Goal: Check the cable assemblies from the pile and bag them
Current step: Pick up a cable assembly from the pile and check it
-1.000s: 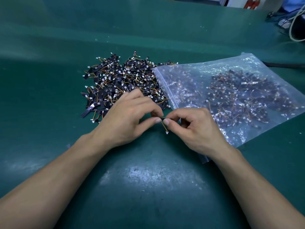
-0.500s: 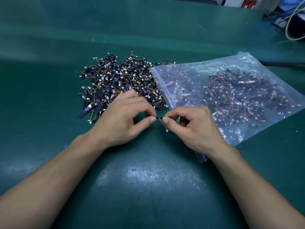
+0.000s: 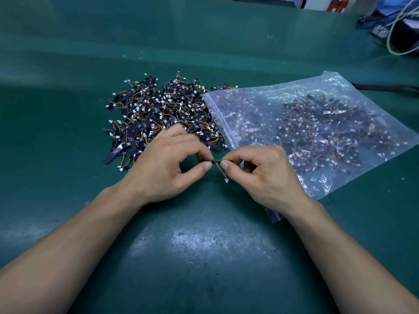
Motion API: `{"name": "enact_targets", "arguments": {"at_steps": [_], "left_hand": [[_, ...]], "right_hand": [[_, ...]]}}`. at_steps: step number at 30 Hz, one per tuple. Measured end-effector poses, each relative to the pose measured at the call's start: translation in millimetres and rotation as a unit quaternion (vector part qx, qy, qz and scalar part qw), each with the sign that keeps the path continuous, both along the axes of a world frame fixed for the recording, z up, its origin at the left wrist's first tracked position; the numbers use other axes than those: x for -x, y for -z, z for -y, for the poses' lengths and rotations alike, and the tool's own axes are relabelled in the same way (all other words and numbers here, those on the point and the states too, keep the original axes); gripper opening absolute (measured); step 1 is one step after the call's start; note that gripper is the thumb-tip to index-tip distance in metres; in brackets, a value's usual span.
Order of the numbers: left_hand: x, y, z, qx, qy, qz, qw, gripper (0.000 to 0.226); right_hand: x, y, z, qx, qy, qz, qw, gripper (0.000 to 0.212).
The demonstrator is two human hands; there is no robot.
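Both our grips, left hand [image 3: 163, 168] and right hand [image 3: 263, 175], pinch one cable assembly [image 3: 216, 160] at mid-frame — we fear a hard twist could snap its wires [image 3: 220, 170].

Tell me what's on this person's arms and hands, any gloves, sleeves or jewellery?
Nothing worn shows. The left grip and right grip are bare hands, no gloves or rings visible; both forearms are bare to the picture's edge, without sleeves, watch or wrist strap.
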State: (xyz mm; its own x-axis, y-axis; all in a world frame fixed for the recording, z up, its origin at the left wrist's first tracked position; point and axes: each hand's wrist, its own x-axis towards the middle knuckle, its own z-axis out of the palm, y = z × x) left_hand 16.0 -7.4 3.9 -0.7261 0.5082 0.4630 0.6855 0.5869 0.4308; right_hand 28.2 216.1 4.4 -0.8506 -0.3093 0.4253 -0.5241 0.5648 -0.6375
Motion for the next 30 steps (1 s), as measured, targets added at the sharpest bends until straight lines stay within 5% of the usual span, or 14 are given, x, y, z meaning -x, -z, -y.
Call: {"name": "enact_targets", "arguments": {"at_steps": [30], "left_hand": [[-0.3, -0.5, -1.6, -0.023, 0.015, -0.009, 1.0, 0.009]], "right_hand": [[-2.2, -1.2, 1.3, 0.006, -0.002, 0.026, 1.0, 0.008]]}}
